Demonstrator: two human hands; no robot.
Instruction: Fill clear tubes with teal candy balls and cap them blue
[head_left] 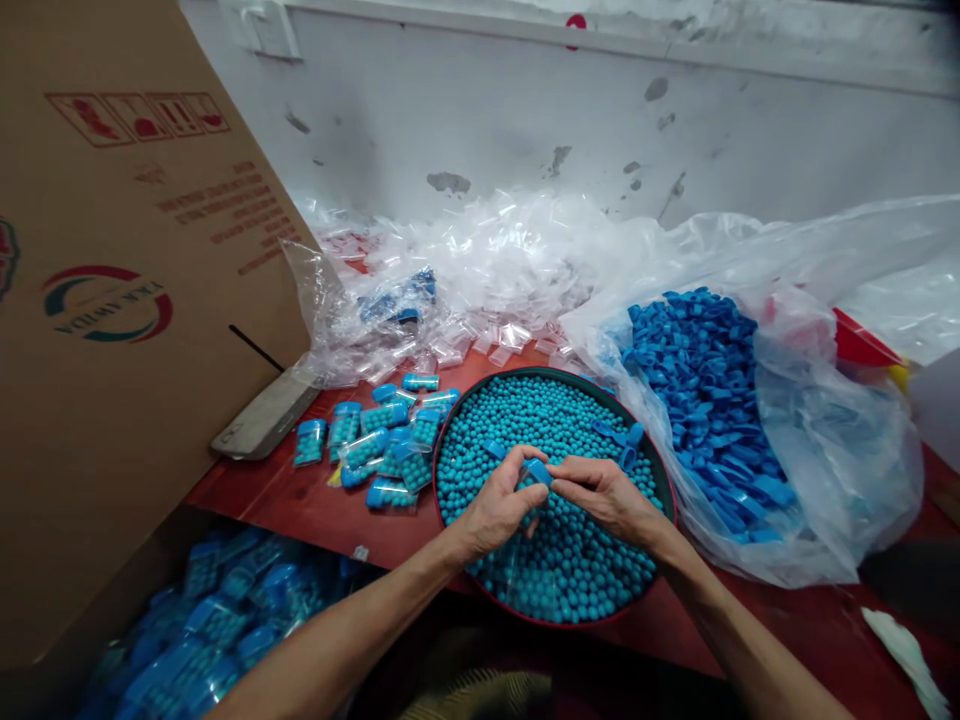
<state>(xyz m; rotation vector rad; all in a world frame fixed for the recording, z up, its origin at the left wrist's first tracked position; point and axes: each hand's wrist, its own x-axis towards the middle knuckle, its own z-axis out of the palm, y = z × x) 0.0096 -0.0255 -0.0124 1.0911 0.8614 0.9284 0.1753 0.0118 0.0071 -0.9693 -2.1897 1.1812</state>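
Over a round tray (672, 490) full of turquoise beads (525, 405), my left hand (496, 512) is closed around a small clear jar with a blue cap (537, 472). The fingers of my right hand (609, 500) pinch at the cap's right side, meeting the left fingertips there. Most of the jar's body is hidden by my left fingers. Blue plastic scoops (628, 446) lie on the beads just beyond my right hand. To the left of the tray, several bead-filled jars (365, 447) with blue caps are heaped on the red table (300, 500).
A large cardboard box (142, 220) stands at the left, with a grey phone-like slab (266, 415) against it. More filled jars (217, 620) sit below the table edge. Clear small bags (502, 270) pile up behind. An open plastic bag (832, 430) of blue scoops (694, 400) lies right.
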